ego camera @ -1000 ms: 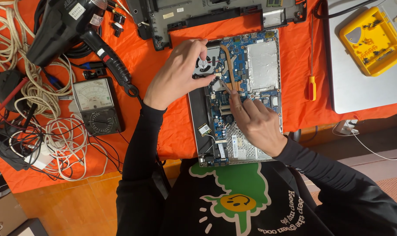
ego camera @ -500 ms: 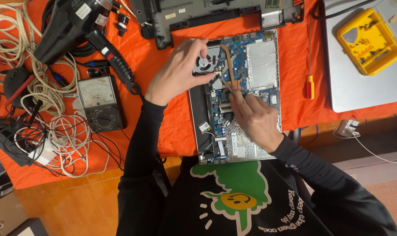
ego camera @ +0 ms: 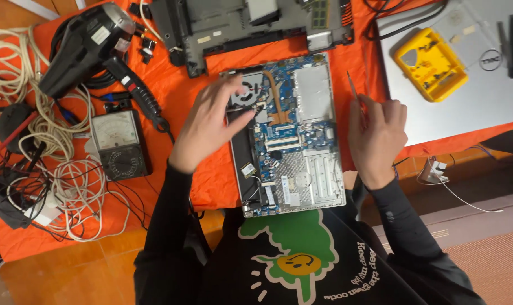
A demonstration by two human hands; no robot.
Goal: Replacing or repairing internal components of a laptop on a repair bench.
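An opened laptop base [ego camera: 318,186] lies on the orange cloth with its blue circuit board, fan [ego camera: 250,90] and copper heat pipe [ego camera: 277,104] exposed. My left hand [ego camera: 208,127] rests at the board's left edge, fingers spread, fingertips at the fan, holding nothing. My right hand [ego camera: 378,135] is off the board's right side, curled around a screwdriver [ego camera: 353,86]. Only the thin metal shaft shows, pointing up and away; the handle is hidden in my fist.
A grey laptop bottom cover [ego camera: 239,25] lies beyond the board. On the left are a black heat gun [ego camera: 79,48], an analog multimeter [ego camera: 118,144] and tangled white cables [ego camera: 70,192]. A closed silver laptop [ego camera: 471,107] on the right carries a yellow parts case [ego camera: 431,65].
My right hand left the circuit board, moved right and picked up the screwdriver that lay on the cloth. My left hand stayed by the fan and opened its fingers.
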